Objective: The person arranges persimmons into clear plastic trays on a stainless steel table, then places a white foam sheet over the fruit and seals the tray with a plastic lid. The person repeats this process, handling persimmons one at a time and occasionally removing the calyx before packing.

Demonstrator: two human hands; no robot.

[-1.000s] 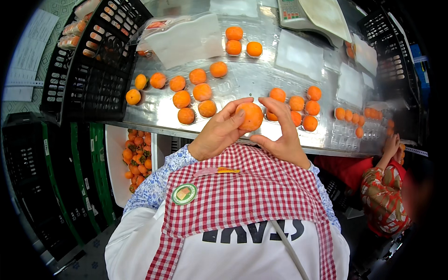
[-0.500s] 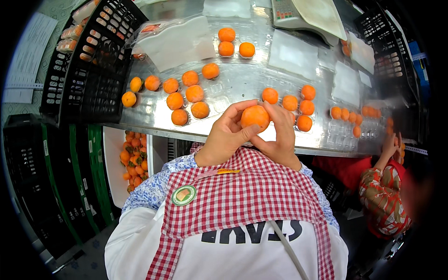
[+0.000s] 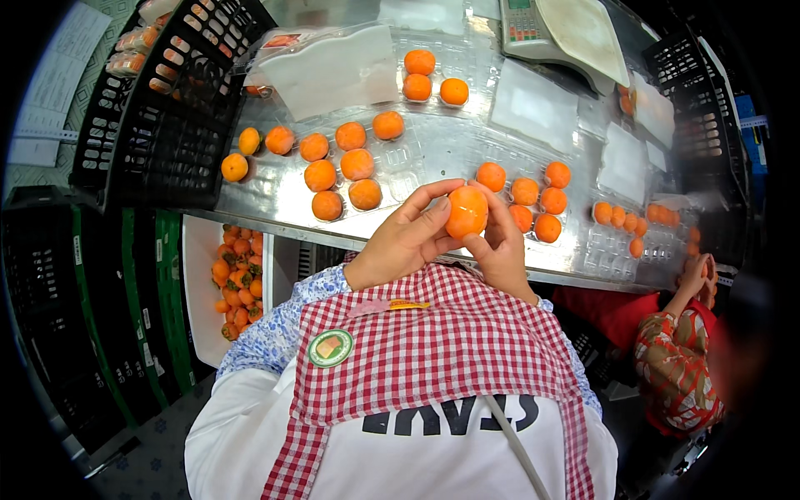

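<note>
An orange persimmon (image 3: 466, 211) is held between my two hands above the front edge of the steel table (image 3: 442, 143). My left hand (image 3: 413, 233) grips it from the left, thumb against its side; my right hand (image 3: 502, 250) curls round its right and underside. Just behind them, clear plastic punnets (image 3: 398, 157) hold persimmons, some cells vacant. More punnets with fruit (image 3: 547, 227) lie to the right of my hands. Loose persimmons (image 3: 235, 167) rest at the left beside a black crate.
Black crate (image 3: 158, 150) at left; another (image 3: 683, 96) at far right. Scale (image 3: 567, 37) and white pads (image 3: 533, 104) behind. Below left, white bin (image 3: 200, 292) of persimmons and stacked crates (image 3: 83, 317). A co-worker (image 3: 671, 358) works at lower right, hands near the table edge.
The persimmon has turned in my fingers and moved slightly right. My right hand has closed in around it. The co-worker's hands have shifted slightly downward in the picture.
</note>
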